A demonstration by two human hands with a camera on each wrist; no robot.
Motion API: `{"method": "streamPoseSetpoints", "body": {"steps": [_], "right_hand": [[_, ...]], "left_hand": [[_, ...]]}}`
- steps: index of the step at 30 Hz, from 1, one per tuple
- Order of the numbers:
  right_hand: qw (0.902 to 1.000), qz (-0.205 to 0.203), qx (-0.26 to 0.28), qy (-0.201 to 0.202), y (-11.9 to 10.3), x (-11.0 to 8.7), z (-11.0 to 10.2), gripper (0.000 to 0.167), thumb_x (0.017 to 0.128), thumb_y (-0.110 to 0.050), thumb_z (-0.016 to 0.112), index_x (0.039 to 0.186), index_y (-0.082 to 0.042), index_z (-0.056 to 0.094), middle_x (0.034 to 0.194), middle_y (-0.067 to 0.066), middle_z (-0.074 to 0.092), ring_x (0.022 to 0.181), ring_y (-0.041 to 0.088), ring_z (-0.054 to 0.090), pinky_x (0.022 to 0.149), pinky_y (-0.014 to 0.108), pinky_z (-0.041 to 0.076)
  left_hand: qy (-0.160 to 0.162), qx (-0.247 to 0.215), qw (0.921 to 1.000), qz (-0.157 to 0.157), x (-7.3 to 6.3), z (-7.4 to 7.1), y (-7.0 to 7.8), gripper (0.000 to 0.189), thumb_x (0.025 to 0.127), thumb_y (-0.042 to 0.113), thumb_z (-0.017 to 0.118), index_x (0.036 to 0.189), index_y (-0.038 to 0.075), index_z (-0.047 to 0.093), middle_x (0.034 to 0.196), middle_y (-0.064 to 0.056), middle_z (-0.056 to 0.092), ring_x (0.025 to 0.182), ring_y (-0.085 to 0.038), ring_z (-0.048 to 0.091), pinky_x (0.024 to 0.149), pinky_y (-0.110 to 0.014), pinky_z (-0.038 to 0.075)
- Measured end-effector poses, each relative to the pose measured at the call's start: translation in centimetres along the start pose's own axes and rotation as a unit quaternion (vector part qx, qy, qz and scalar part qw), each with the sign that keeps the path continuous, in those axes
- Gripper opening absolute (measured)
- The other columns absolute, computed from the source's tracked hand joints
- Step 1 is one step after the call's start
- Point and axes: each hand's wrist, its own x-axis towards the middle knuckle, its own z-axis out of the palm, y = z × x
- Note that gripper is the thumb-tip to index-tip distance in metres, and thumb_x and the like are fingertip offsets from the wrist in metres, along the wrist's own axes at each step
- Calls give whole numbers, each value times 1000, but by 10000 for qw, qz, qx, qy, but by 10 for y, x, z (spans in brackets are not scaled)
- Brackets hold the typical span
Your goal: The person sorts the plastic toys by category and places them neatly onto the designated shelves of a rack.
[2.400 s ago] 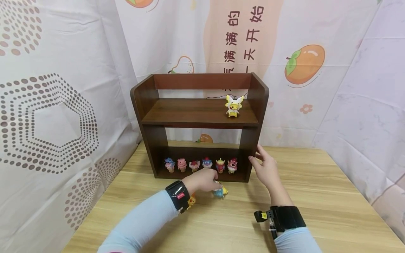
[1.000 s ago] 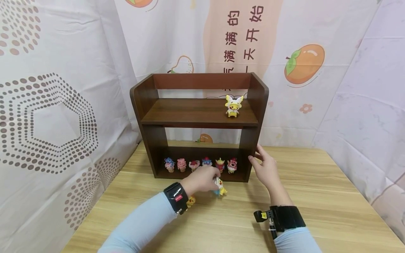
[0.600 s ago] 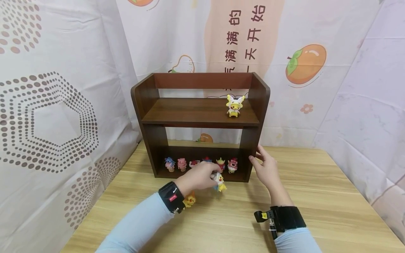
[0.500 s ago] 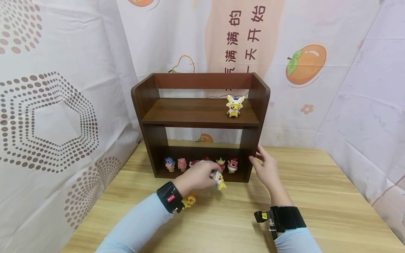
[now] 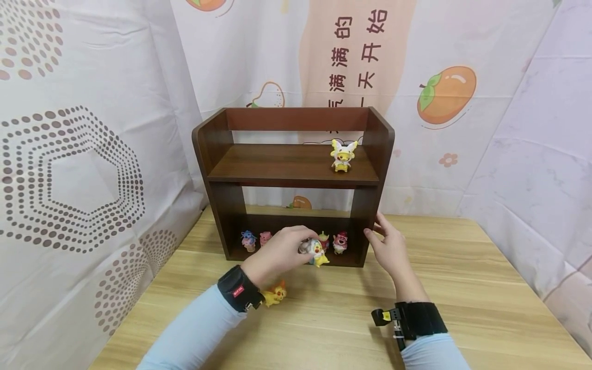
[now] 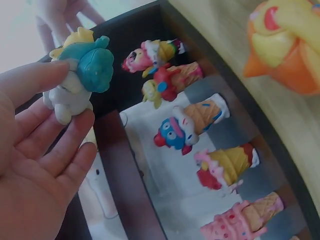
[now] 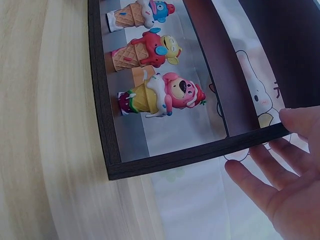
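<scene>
My left hand (image 5: 279,253) pinches a small figurine (image 5: 317,253) between thumb and fingers, raised before the lower shelf. It has a yellow body, white parts and a teal piece on its back; the left wrist view shows this figurine (image 6: 80,75) from behind. My right hand (image 5: 390,246) holds the right side panel of the brown wooden shelf (image 5: 291,181), thumb at the front edge and fingers along the outside. Ice-cream-cone figurines line the lower level, among them a pink bear (image 7: 175,92) and a red-suited alien (image 7: 150,50); my left hand hides some in the head view.
A yellow figurine in a white eared hood (image 5: 342,155) stands at the right of the upper level. An orange-and-yellow figurine (image 5: 276,294) lies on the wooden table (image 5: 324,329), near my left wrist. Patterned curtains (image 5: 444,97) hang behind and beside the shelf.
My left hand has lifted the figurine off the table and moved it up toward the lower shelf, turning it more upright. The right hand keeps its place on the side panel.
</scene>
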Motion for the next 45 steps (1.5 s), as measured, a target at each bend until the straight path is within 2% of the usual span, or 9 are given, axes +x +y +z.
{"method": "streamPoseSetpoints", "body": {"steps": [12,19,28,37,45], "right_hand": [[10000,-56,-26,38,0,-1,0,56,99,-8,65,152,-14,49,142,20,57,118,43,62,87,57,54],[10000,-66,-46,48,1,0,0,56,99,-9,66,152,-15,50,142,20,57,118,43,63,87,57,54],[10000,-58,-28,52,2,0,1,58,99,-10,66,154,-16,47,141,20,58,118,43,63,87,55,54],[10000,-47,0,58,1,-1,2,57,100,-9,65,153,-16,48,142,19,58,119,42,63,87,53,54],[10000,3,-18,61,2,-1,4,56,99,-8,65,152,-15,49,142,19,57,120,42,62,87,55,54]], "left_hand": [[342,300,9976,517,2,-26,3,36,90,14,79,124,12,67,119,-2,66,99,-13,64,85,-27,54],[527,428,9956,649,3,-35,4,38,88,12,80,125,11,67,119,-2,66,100,-12,64,84,-28,54],[884,647,9889,1000,5,-50,5,38,87,10,82,122,10,66,118,-1,66,98,-11,63,85,-27,54],[1126,648,9846,1172,7,-69,9,38,86,9,83,121,8,67,117,-3,67,100,-13,64,88,-30,55],[1413,755,9776,1368,9,-85,14,38,87,9,82,122,7,68,120,-4,68,101,-14,66,86,-29,55]]}}
